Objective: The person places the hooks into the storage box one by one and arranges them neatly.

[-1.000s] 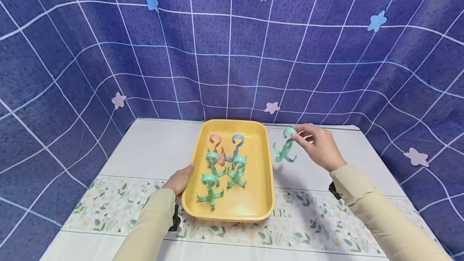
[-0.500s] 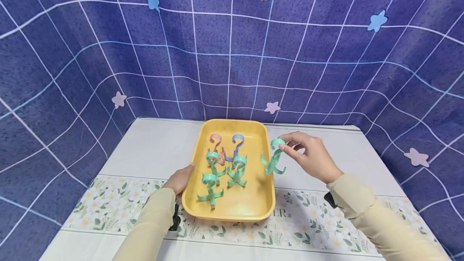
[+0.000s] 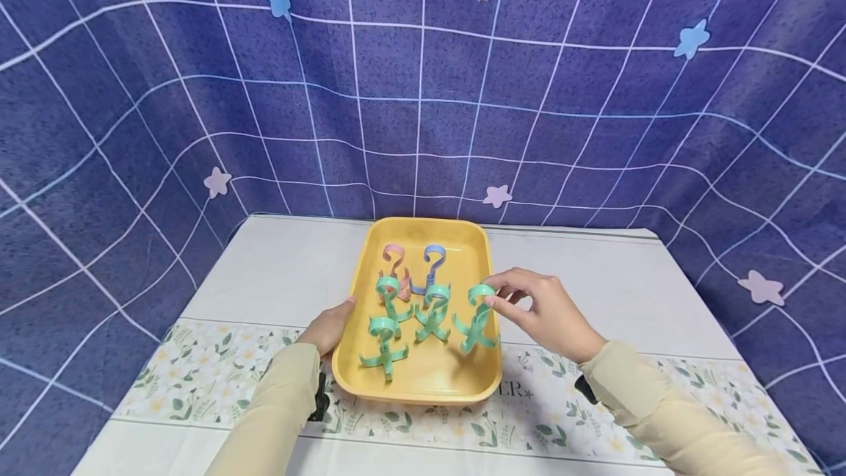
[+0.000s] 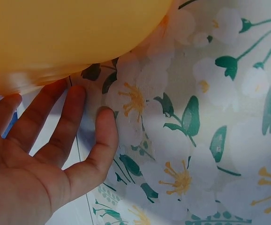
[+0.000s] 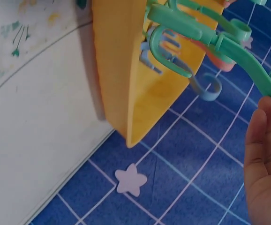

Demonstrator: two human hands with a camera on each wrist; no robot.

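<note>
Backdrop [image 3: 423, 94]: blue cloth with a white grid and stars, hanging behind the table [image 3: 284, 270]. The table carries a white cover with a floral band along the near edge.

Tray [image 3: 423, 380]: yellow, rectangular, at table centre, long side running away from me. In the right wrist view its outer wall [image 5: 121, 84] fills the middle of the frame.

My left hand [image 3: 327, 329] lies flat against the tray's left wall near the front corner. Left wrist view: fingers [image 4: 105, 136] straight and spread on the flowered cover, tips at the base of the tray [image 4: 56, 33]. This grip is open and holds nothing.

My right hand [image 3: 542, 314] sits at the tray's right rim. Its grip pinches the top loop of a green hook [image 3: 476, 318] between thumb and forefinger. The hook hangs upright over the right part of the tray, prongs down. I cannot tell whether the prongs touch the tray floor. In the right wrist view the hook [image 5: 210, 35] runs across the top of the frame to my fingertips [image 5: 267, 122].

Inside the tray: three more green hooks [image 3: 383, 344] stand in the middle and front-left, just beside the held one. Behind them, at the far end, a pink hook [image 3: 394, 259] on the left and a blue hook [image 3: 431, 263] on the right.
</note>
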